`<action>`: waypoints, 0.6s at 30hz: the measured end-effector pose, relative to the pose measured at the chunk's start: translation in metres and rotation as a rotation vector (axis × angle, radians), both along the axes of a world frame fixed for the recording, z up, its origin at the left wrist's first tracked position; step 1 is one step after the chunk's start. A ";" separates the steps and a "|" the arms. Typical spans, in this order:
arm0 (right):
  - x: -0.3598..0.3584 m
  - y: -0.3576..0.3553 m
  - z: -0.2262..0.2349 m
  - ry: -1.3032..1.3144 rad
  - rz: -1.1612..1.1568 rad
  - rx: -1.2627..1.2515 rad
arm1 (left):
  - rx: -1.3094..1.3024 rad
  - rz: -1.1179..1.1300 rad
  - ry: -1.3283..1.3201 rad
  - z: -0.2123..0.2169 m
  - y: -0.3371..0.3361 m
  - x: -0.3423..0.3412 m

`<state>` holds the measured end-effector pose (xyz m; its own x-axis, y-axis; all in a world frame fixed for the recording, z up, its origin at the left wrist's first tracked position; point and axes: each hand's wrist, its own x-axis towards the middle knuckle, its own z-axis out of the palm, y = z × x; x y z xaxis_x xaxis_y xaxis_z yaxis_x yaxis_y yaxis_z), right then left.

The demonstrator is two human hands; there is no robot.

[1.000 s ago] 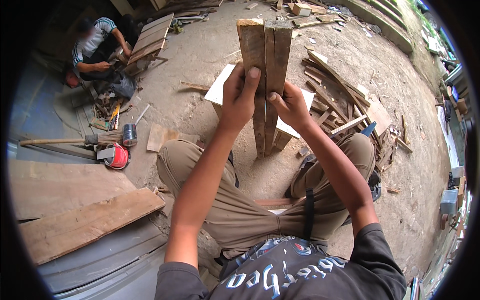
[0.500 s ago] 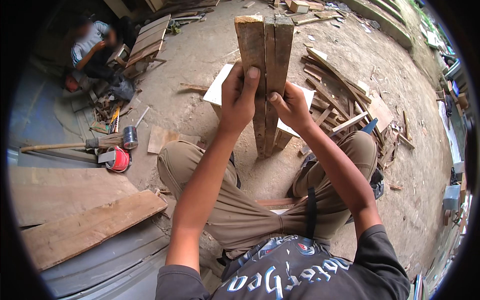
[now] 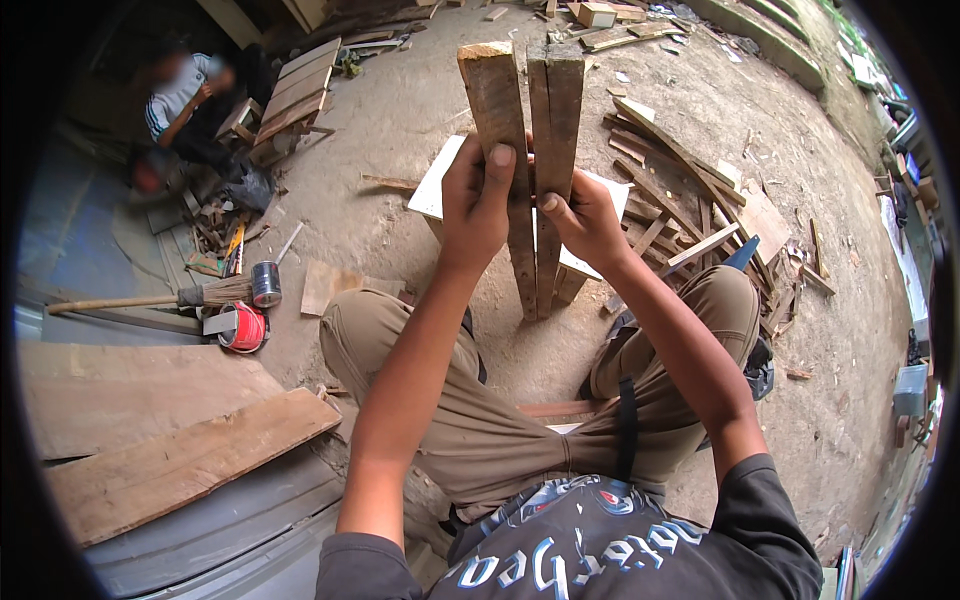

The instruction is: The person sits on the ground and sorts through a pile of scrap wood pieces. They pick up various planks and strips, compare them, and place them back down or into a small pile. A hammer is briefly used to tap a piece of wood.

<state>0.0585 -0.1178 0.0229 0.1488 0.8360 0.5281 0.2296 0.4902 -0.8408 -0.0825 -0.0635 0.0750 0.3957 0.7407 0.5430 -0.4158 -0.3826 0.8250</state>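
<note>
Two long, worn wooden battens stand upright between my hands, above my spread knees. My left hand (image 3: 476,210) is wrapped round the left batten (image 3: 492,95), thumb on its near face. Round the right batten (image 3: 556,110) closes my right hand (image 3: 586,218), its thumb pressed on the near edge. A dark line runs down the upper part of the right batten; whether it is a crack or a joint I cannot tell. A narrow gap separates the two battens, and their lower ends come close together. Behind them is a white-topped wooden piece (image 3: 437,180), partly hidden by my hands.
Scrap wood strips (image 3: 690,200) lie heaped at right, beside a blue pointed thing (image 3: 742,252). At left are a broom (image 3: 215,291), a tin can (image 3: 266,284), a red bucket (image 3: 243,328) and wide boards (image 3: 190,460). Another person (image 3: 180,105) sits at far left.
The battens have moved apart at the top, opening a gap between them. Their tops have come slightly lower, and the left one has shifted left. Both hands keep their hold.
</note>
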 end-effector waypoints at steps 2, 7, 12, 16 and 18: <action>0.001 0.001 -0.002 0.002 -0.003 -0.003 | -0.013 0.010 0.010 0.002 -0.003 0.000; 0.001 0.002 -0.003 -0.032 0.007 -0.004 | -0.027 0.003 0.006 0.003 -0.004 -0.002; 0.002 0.002 -0.002 -0.053 -0.006 -0.003 | -0.021 -0.013 0.041 0.002 -0.002 -0.004; 0.001 0.003 -0.005 0.004 -0.008 0.057 | -0.051 -0.003 0.034 0.005 -0.006 -0.001; 0.002 0.002 -0.003 -0.012 -0.021 0.047 | -0.034 -0.025 0.030 0.003 -0.002 -0.001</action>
